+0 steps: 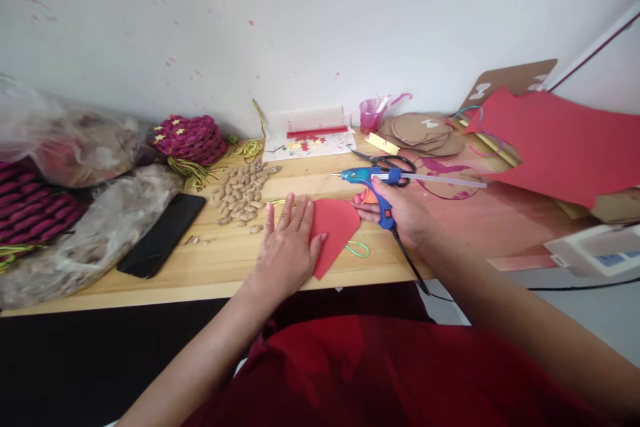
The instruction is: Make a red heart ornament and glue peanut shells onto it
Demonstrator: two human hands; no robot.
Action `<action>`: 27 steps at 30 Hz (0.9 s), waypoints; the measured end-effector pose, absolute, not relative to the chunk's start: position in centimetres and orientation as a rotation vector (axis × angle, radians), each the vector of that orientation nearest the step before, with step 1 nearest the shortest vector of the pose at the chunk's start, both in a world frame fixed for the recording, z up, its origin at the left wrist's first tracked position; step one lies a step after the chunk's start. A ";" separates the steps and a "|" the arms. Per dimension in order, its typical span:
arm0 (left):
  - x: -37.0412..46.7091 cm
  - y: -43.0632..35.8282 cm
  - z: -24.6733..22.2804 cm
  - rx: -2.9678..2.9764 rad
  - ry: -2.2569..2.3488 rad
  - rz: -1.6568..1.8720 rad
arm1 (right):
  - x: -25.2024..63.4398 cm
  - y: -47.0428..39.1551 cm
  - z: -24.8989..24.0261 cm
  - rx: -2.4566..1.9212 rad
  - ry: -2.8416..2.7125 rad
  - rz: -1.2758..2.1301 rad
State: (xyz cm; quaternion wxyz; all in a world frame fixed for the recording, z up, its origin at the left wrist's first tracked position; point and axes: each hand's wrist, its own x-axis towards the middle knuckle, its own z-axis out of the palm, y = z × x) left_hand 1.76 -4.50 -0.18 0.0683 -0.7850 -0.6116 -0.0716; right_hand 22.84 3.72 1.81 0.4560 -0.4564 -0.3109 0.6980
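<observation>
My left hand [289, 248] lies flat with its fingers spread, over the left part of a red paper shape [336, 225] near the table's front edge. My right hand [400, 210] is wrapped round the handle of a blue glue gun [367, 177], whose nozzle points left above the table. A clear glue stick [445, 179] sticks out of the gun's back, and a black cord hangs from its handle. Beside the paper's lower right side shows a green cord loop [358, 249]. Black scissors [393, 163] lie just behind the gun. Part of the paper is hidden under my left hand.
Peanuts [241, 193], a black phone [163, 235] and plastic bags [107, 227] lie to the left on the wooden table [200, 287]. Behind are a purple braided bundle [193, 139], a white sheet [280, 147] and a pink cup [371, 117]. Cardboard pieces [420, 130] and large red paper [565, 143] are right.
</observation>
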 end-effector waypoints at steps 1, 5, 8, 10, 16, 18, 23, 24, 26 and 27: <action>2.0 -4.6 -0.2 -2.353 -1.842 -0.211 | 22.8 3.7 1.9 -1.121 -0.760 1.726; 3.6 -5.6 -0.1 -2.530 -1.760 -0.156 | 22.8 3.7 2.1 -1.131 -0.741 1.738; 4.9 -6.4 -0.1 -2.787 -1.556 -0.157 | 22.7 3.7 2.2 -1.139 -0.770 1.726; 5.3 -6.5 0.1 -2.939 -1.424 -0.202 | 22.7 3.8 2.1 -1.140 -0.783 1.718; 4.3 -6.3 0.8 -3.103 -1.288 -0.537 | 22.8 3.8 2.1 -1.149 -0.777 1.736; 3.8 -6.5 1.3 -2.931 -1.502 -0.561 | 22.8 3.8 2.2 -1.132 -0.777 1.742; 3.4 -7.4 3.3 -3.392 -1.253 -0.647 | 22.8 3.8 2.5 -1.189 -0.747 1.727; 3.3 -7.3 3.3 -3.352 -1.290 -0.847 | 22.8 3.8 2.5 -1.192 -0.744 1.729; 2.9 -6.6 2.6 -3.010 -1.448 -1.206 | 22.8 3.6 2.6 -1.175 -0.746 1.738; 2.6 -6.1 2.0 -2.838 -1.557 -1.250 | 22.9 3.5 2.6 -1.155 -0.751 1.742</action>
